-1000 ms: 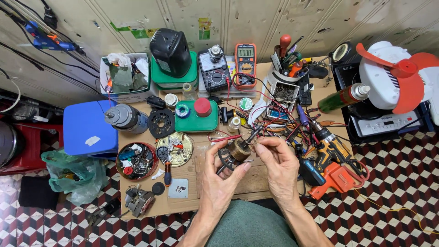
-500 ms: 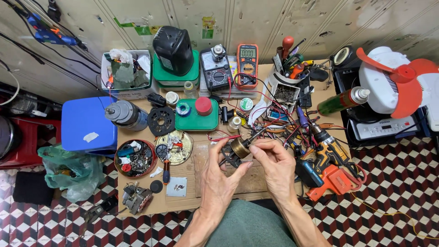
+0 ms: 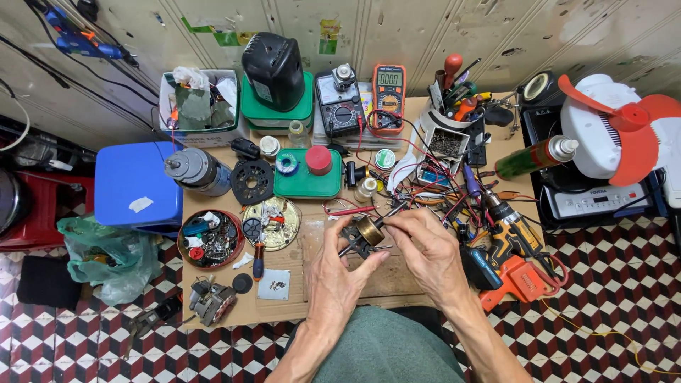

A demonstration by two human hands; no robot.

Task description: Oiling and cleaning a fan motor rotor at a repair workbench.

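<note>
We see left hand (image 3: 339,273) gripping small motor (image 3: 363,234) from below, fingers pinched round it. Right hand (image 3: 425,248) clamps motor's right side, fingertips closed on it. Motor sits just right of brass dish (image 3: 273,223), orange drill (image 3: 514,245) further right.

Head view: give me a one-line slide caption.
Both hands, left hand and right hand, hold a small motor part over a cluttered workbench beside a cordless drill.
</note>
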